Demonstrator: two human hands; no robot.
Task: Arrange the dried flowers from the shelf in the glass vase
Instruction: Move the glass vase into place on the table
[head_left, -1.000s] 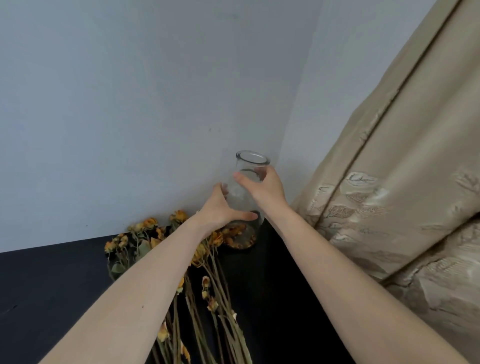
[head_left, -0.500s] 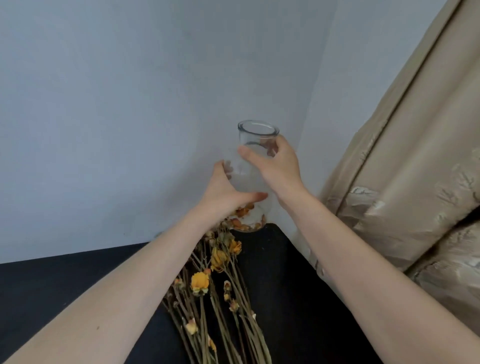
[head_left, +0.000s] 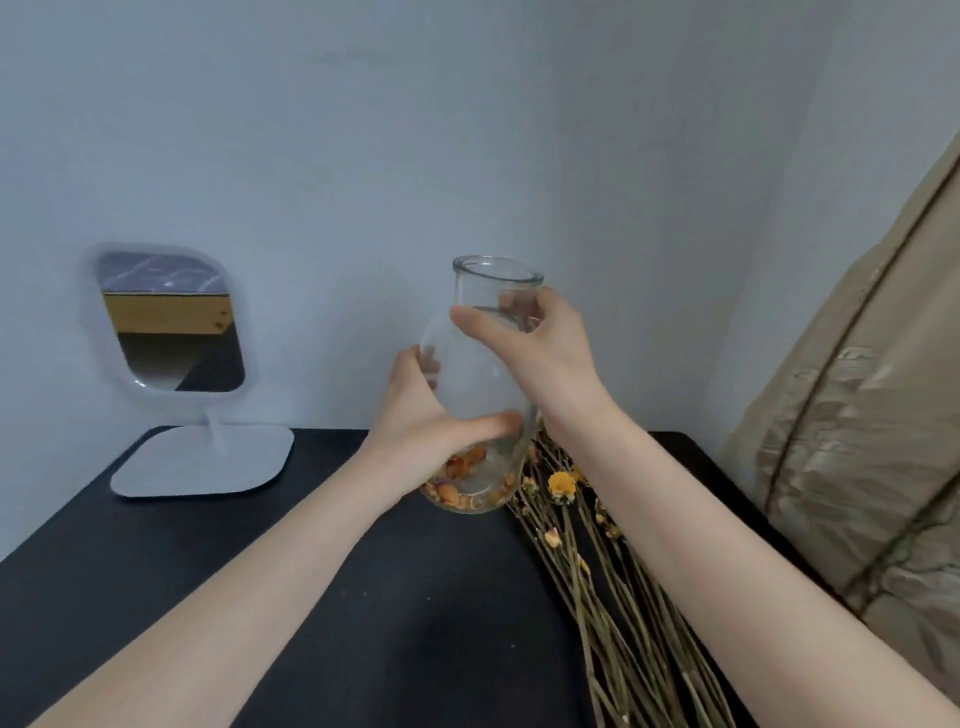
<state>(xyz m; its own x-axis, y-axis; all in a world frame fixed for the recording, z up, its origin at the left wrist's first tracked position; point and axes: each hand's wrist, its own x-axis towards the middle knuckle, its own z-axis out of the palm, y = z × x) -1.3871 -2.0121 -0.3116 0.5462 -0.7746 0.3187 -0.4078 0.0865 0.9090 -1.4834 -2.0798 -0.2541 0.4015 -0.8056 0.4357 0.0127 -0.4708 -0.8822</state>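
Note:
The clear glass vase (head_left: 475, 374) is held in the air above the black shelf top (head_left: 156, 561), slightly tilted, with loose dried orange petals lying in its bottom. My left hand (head_left: 415, 426) wraps the lower body of the vase. My right hand (head_left: 540, 348) grips its neck just under the rim. The dried flowers (head_left: 597, 561), long pale-green stems with small yellow-orange heads, lie flat on the shelf to the right of the vase, under my right forearm.
A white tabletop mirror (head_left: 171, 332) on a flat base stands at the back left by the pale wall. A beige patterned curtain (head_left: 857, 441) hangs along the right edge of the shelf.
Both hands have lifted the vase off the back corner of the shelf and carried it left and toward me. The view has swung left, bringing the mirror into sight.

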